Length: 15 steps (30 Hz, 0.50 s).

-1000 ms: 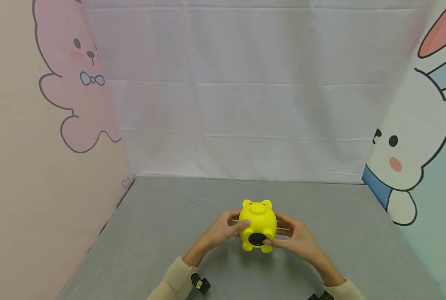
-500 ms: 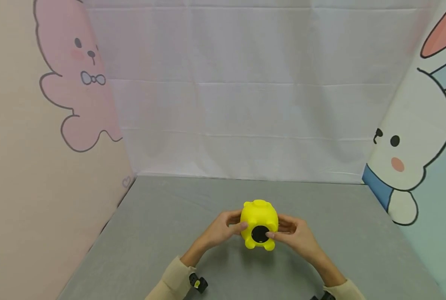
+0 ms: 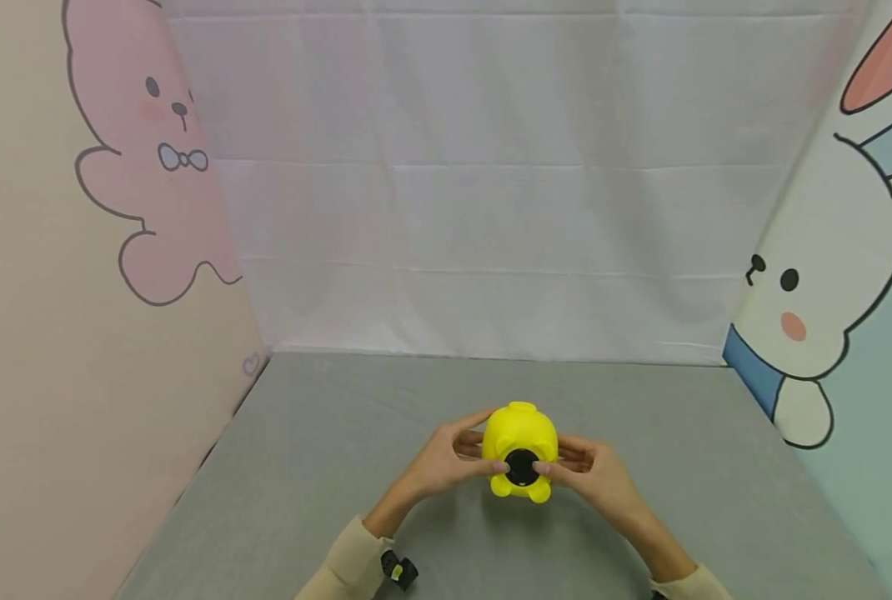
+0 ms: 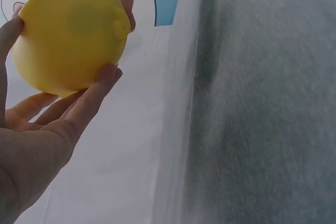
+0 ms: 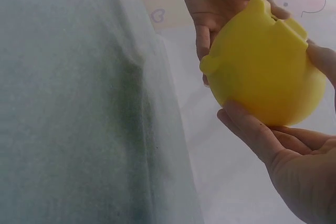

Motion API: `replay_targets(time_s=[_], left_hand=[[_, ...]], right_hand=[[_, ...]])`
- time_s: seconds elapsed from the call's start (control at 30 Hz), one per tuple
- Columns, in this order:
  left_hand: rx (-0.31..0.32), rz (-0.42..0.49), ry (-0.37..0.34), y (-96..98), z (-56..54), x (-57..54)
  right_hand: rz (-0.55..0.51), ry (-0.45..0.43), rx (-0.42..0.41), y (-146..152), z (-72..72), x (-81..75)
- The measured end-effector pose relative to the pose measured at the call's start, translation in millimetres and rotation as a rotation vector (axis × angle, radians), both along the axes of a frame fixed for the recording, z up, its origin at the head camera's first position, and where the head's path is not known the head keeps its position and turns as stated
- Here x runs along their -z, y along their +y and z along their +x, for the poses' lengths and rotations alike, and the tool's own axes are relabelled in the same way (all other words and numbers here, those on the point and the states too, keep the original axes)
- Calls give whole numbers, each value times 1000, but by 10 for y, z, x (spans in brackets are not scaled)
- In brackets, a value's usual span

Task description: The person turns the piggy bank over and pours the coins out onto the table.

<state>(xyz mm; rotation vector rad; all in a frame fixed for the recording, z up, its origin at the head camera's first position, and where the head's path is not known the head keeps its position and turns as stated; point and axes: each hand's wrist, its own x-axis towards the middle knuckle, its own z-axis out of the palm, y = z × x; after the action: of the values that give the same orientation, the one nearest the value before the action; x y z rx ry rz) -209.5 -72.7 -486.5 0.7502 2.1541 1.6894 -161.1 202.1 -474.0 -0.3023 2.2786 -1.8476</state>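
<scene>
A yellow piggy bank (image 3: 519,428), round with stubby feet, is held up between both hands, its underside tipped toward the head camera. On that underside sits a round black plug (image 3: 522,467). My left hand (image 3: 446,457) grips the bank's left side, thumb tip at the plug's left edge and fingers behind. From the right, my right hand (image 3: 594,475) grips it the same way, its thumb tip at the plug's right edge. In the left wrist view the left fingers (image 4: 86,106) spread along the yellow body (image 4: 73,40); the right wrist view shows the right fingers (image 5: 257,135) supporting it.
A grey cloth-covered table (image 3: 341,417) lies under the hands. A white curtain (image 3: 491,183) hangs behind it. Side walls bear a pink bear drawing (image 3: 146,167) at left and a white rabbit drawing (image 3: 814,308) at right.
The piggy bank has tilted back, so its snout and ears turned up and away and the black plug faces the head camera. The left thumb has moved down to the plug's edge.
</scene>
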Motion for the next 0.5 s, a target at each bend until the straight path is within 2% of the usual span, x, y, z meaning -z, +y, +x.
replay_targets(time_s=[0.17, 0.27, 0.37, 0.5], left_hand=[[-24, 27, 3, 8, 17, 10], [-46, 46, 7, 21, 27, 13], [-70, 58, 8, 28, 31, 20], [-99, 75, -47, 19, 32, 23]], right_hand=[[38, 41, 2, -20, -2, 35], [84, 90, 39, -32, -11, 51], [138, 175, 92, -47, -22, 63], [173, 337, 145, -49, -43, 80]])
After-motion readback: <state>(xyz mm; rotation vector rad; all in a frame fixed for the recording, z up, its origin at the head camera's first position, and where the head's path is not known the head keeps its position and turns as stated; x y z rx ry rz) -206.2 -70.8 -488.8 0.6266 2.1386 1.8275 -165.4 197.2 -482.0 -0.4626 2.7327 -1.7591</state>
